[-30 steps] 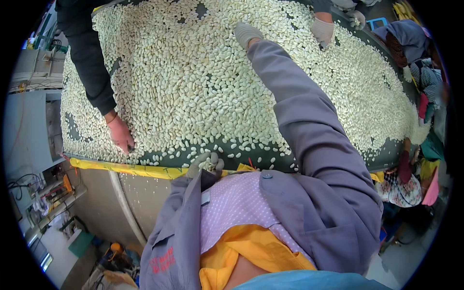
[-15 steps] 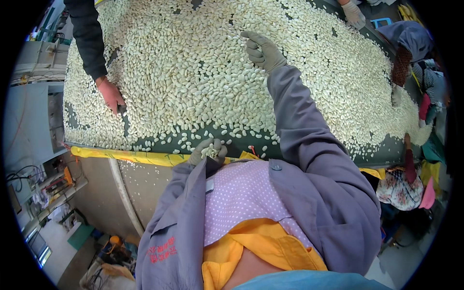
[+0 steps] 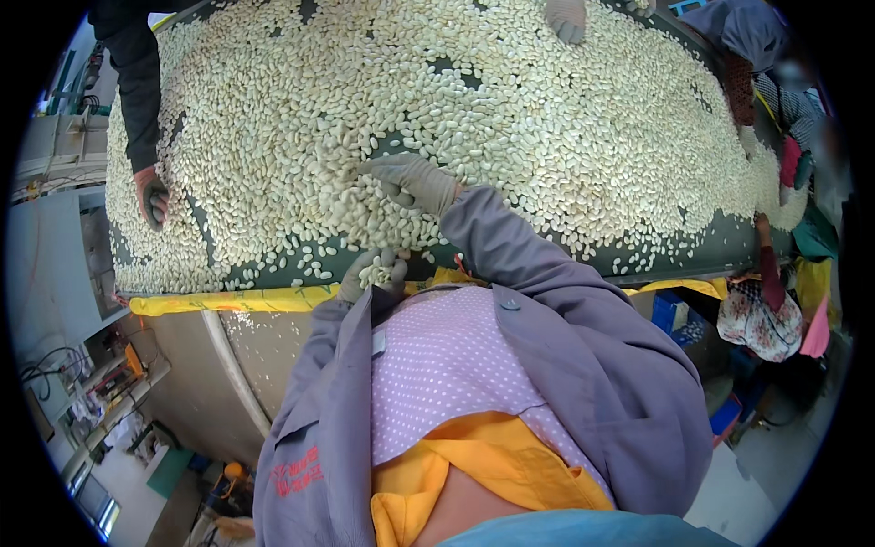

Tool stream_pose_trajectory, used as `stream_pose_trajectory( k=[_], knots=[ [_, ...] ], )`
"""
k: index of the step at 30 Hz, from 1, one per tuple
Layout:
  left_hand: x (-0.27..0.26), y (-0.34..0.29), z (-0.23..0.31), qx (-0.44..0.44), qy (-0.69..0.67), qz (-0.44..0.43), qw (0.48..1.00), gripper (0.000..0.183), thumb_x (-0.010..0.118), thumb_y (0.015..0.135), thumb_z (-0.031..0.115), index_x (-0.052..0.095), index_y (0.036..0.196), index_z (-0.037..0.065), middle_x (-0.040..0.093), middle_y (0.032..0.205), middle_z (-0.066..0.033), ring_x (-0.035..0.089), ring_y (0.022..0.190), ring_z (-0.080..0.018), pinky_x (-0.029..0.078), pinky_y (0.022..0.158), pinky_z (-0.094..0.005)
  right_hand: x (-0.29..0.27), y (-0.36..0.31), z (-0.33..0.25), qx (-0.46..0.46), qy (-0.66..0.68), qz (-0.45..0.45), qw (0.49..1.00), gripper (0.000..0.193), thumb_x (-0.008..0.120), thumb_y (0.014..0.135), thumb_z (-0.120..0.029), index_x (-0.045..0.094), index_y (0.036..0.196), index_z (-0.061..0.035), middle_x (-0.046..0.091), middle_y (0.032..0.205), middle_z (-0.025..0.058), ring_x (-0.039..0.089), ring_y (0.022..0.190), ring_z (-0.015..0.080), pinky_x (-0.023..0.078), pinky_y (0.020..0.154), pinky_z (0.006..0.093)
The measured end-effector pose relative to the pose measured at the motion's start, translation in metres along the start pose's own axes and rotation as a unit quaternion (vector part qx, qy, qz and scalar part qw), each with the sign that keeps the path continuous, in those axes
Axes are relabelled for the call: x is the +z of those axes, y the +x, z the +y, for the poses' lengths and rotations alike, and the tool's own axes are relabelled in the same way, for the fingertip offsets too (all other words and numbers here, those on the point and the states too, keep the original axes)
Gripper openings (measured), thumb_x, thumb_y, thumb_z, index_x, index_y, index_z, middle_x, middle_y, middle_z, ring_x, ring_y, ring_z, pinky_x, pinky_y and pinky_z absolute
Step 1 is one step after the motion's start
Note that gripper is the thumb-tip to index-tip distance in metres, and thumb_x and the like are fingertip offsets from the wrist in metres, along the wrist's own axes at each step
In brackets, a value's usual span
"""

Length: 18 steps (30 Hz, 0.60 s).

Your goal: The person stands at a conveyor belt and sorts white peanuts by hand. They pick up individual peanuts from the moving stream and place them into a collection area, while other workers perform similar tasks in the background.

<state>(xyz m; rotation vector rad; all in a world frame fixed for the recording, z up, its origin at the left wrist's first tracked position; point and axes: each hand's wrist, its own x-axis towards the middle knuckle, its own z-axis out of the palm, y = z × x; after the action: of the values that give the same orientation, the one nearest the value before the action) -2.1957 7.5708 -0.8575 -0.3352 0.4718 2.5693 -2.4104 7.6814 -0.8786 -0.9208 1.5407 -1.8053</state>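
White beans [image 3: 273,155] lie in a broad layer over a dark table [image 3: 474,264]. My right hand [image 3: 415,180], in a pale grey glove, is low among them, its fingers reaching left and partly bent. Beans around its fingertips are blurred by motion, and a bare dark patch shows just above the hand. Close to my body at the near edge, my left hand [image 3: 374,273], also gloved, is turned up and curled around a small handful of beans [image 3: 375,271].
Yellow sheeting [image 3: 228,301] runs along the table's near edge. Another person's hand [image 3: 152,196] reaches onto the beans at left, and a gloved hand [image 3: 567,20] at the far side. More people work along the right. A blue crate [image 3: 670,312] stands below the table's right part.
My right hand has come nearer and left through the beans, pushing some toward the near edge. My left hand stays by my body with its beans. The far gloved hand reaches further in.
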Motion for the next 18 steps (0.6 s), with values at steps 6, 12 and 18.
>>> stream_pose_trajectory(
  k=[6, 12, 18],
  knots=[
    [-0.037, 0.012, -0.032, 0.133, 0.726, 0.121, 0.663, 0.012, 0.048, 0.098, 0.025, 0.054, 0.094, 0.016, 0.050, 0.084, 0.0004, 0.051, 0.078, -0.0134, 0.043, 0.071, -0.0243, -0.139, -0.065, -0.040, 0.193, 0.313, 0.270, 0.890, 0.041, 0.063, 0.096, -0.031, 0.060, 0.122, 0.0005, 0.052, 0.072, -0.0034, 0.043, 0.050, 0.0041, 0.035, 0.035, 0.0162],
    [-0.040, 0.021, -0.040, 0.140, 0.703, 0.205, 0.667, 0.016, 0.053, 0.098, 0.025, 0.054, 0.087, 0.013, 0.049, 0.080, -0.0005, 0.052, 0.074, -0.0133, 0.041, 0.061, -0.0217, -0.243, -0.094, -0.016, 0.276, 0.146, 0.590, 0.744, 0.025, 0.053, 0.100, -0.022, 0.063, 0.114, -0.0045, 0.050, 0.070, -0.0008, 0.042, 0.050, 0.0107, 0.039, 0.042, 0.0290],
    [0.001, 0.034, -0.039, -0.003, -0.158, -0.062, 0.985, 0.024, 0.047, 0.102, 0.032, 0.058, 0.104, 0.011, 0.053, 0.090, -0.0096, 0.049, 0.062, -0.0156, 0.041, 0.051, -0.0204, -0.095, -0.039, 0.037, 0.189, -0.087, 0.282, 0.937, 0.030, 0.047, 0.101, -0.027, 0.065, 0.104, -0.0038, 0.059, 0.080, 0.0073, 0.054, 0.060, 0.0152, 0.048, 0.051, 0.0291]
  ],
)
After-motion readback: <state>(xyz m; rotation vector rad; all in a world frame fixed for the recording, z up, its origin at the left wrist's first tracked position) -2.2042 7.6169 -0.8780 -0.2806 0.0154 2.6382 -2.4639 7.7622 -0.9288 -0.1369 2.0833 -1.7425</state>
